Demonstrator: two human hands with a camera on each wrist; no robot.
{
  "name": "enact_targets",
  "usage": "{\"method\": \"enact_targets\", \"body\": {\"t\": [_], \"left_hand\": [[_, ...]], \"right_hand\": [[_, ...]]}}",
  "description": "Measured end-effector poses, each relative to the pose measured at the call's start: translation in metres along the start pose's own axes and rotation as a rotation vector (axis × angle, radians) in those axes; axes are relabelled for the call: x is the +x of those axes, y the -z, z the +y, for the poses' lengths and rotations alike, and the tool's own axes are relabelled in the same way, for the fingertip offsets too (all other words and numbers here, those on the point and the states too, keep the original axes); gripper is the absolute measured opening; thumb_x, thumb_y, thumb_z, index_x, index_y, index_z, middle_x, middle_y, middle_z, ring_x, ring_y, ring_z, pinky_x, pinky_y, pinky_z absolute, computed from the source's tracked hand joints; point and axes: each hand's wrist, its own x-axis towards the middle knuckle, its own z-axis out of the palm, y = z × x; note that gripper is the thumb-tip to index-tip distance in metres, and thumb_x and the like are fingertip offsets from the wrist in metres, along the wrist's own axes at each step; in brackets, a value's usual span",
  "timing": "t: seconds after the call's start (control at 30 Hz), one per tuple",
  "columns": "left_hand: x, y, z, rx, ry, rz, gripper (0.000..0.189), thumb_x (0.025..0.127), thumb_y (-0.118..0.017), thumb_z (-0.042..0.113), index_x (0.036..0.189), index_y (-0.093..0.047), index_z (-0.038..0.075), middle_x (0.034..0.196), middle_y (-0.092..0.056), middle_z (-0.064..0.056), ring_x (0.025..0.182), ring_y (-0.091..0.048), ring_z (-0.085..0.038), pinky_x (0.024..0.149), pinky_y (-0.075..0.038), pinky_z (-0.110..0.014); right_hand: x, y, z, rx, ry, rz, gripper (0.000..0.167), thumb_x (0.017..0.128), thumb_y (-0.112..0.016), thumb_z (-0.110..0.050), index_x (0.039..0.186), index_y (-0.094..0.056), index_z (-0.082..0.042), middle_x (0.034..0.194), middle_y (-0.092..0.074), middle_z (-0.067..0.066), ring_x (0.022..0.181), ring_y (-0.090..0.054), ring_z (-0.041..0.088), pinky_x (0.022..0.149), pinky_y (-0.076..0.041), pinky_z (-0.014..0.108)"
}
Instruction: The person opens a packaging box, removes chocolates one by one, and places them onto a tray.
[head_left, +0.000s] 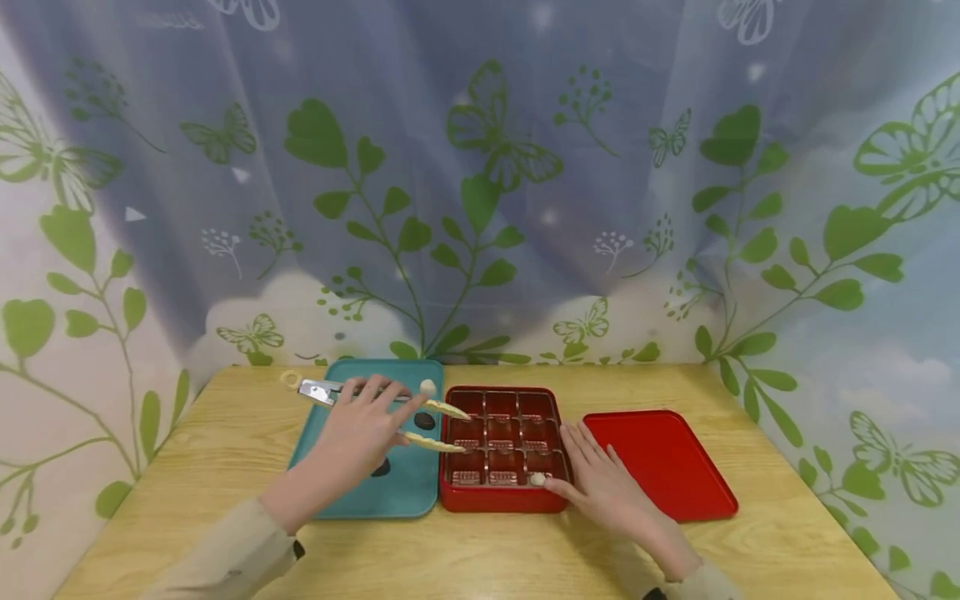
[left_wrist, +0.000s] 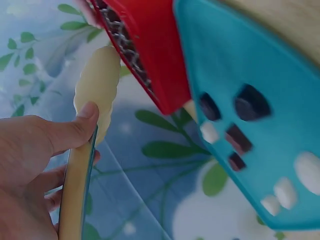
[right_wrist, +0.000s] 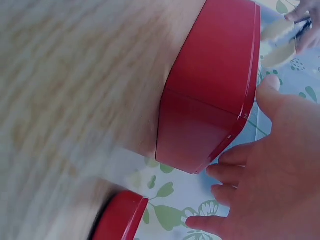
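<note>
My left hand (head_left: 367, 429) grips a pair of tongs (head_left: 445, 408) with a metal body and pale yellow tips. The two tips stand apart over the left column of a red box (head_left: 502, 500), with nothing showing between them. A divided insert splits this box into several compartments, and a small white piece (head_left: 537, 479) sits in its front right one. Against the box's right side rests my right hand (head_left: 611, 492), its fingers fairly straight along the edge and the thumb by the front corner. In the left wrist view, the thumb (left_wrist: 75, 131) presses along the tongs.
Left of the box lies a teal tray (head_left: 408, 496) carrying dark pieces (left_wrist: 251, 103) and white pieces (left_wrist: 285, 193) of several sizes. A flat red lid (head_left: 660, 458) lies to the right on the wooden table (head_left: 480, 558). Behind hangs a leaf-patterned curtain (head_left: 420, 275).
</note>
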Motion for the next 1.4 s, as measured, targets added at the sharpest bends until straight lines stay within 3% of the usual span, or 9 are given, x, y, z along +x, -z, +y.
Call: {"method": "enact_targets", "body": {"t": [0.17,0.3,0.5,0.67,0.83,1.0,1.23,1.4], "left_hand": [[0.027,0.003,0.017,-0.048,-0.041,0.007,0.064,0.078,-0.083,0.038,0.137,-0.065,0.023,0.119,-0.065,-0.002,0.109,-0.054,-0.026,0.093,-0.046,-0.047],[0.049,0.006,0.032,-0.018,-0.103,0.005,0.060,0.083,-0.081,0.037,0.139,-0.063,0.025,0.121,-0.065,-0.001,0.114,-0.053,-0.025,0.097,-0.046,-0.045],[0.077,0.009,0.056,0.037,-0.223,-0.075,0.063,0.087,-0.082,0.022,0.144,-0.058,0.032,0.133,-0.061,0.002,0.127,-0.051,-0.022,0.109,-0.041,-0.042],[0.096,0.009,0.075,0.087,-0.323,-0.107,0.060,0.090,-0.078,0.020,0.144,-0.057,0.036,0.138,-0.059,0.005,0.133,-0.050,-0.019,0.117,-0.035,-0.040],[0.111,0.008,0.092,0.156,-0.419,-0.095,0.047,0.095,-0.073,0.023,0.138,-0.062,0.038,0.130,-0.064,0.010,0.128,-0.052,-0.015,0.117,-0.034,-0.037],[0.126,0.008,0.109,0.290,-0.489,-0.152,0.039,0.098,-0.067,0.027,0.135,-0.065,0.039,0.135,-0.063,0.014,0.131,-0.049,-0.013,0.117,-0.032,-0.033],[0.136,0.007,0.131,0.397,-0.514,-0.240,0.029,0.099,-0.064,0.032,0.127,-0.071,0.039,0.140,-0.058,0.021,0.136,-0.043,-0.007,0.121,-0.026,-0.029],[0.136,0.001,0.143,0.426,-0.529,-0.305,0.035,0.098,-0.064,0.040,0.132,-0.066,0.042,0.146,-0.052,0.023,0.142,-0.037,-0.005,0.122,-0.022,-0.029]], "right_hand": [[-0.003,-0.001,0.002,-0.010,0.025,0.008,0.089,0.099,-0.057,-0.054,0.160,-0.023,-0.001,0.167,-0.016,0.016,0.154,-0.012,0.039,0.118,-0.016,0.069],[-0.004,-0.003,0.003,-0.020,0.028,0.024,0.089,0.099,-0.057,-0.055,0.160,-0.023,-0.001,0.167,-0.016,0.017,0.154,-0.013,0.039,0.117,-0.017,0.069],[-0.003,-0.005,0.004,-0.038,0.030,0.034,0.087,0.099,-0.056,-0.054,0.160,-0.024,-0.001,0.167,-0.018,0.018,0.154,-0.013,0.039,0.117,-0.018,0.070],[-0.002,-0.005,0.004,-0.039,0.030,0.029,0.085,0.100,-0.057,-0.052,0.160,-0.024,-0.001,0.167,-0.018,0.018,0.154,-0.014,0.039,0.117,-0.019,0.070],[-0.001,-0.005,0.006,-0.038,0.025,0.016,0.087,0.099,-0.056,-0.054,0.160,-0.024,0.000,0.167,-0.018,0.017,0.154,-0.014,0.039,0.116,-0.019,0.070],[-0.002,-0.004,0.006,-0.036,0.020,0.007,0.089,0.099,-0.054,-0.057,0.160,-0.023,-0.001,0.167,-0.017,0.016,0.154,-0.013,0.039,0.117,-0.019,0.070],[-0.003,-0.004,0.006,-0.044,0.021,0.008,0.086,0.099,-0.056,-0.055,0.158,-0.029,0.002,0.166,-0.019,0.019,0.154,-0.015,0.040,0.116,-0.020,0.070],[-0.004,-0.004,0.006,-0.043,0.024,0.011,0.086,0.100,-0.055,-0.055,0.158,-0.028,0.001,0.166,-0.018,0.021,0.154,-0.015,0.040,0.116,-0.020,0.070]]}}
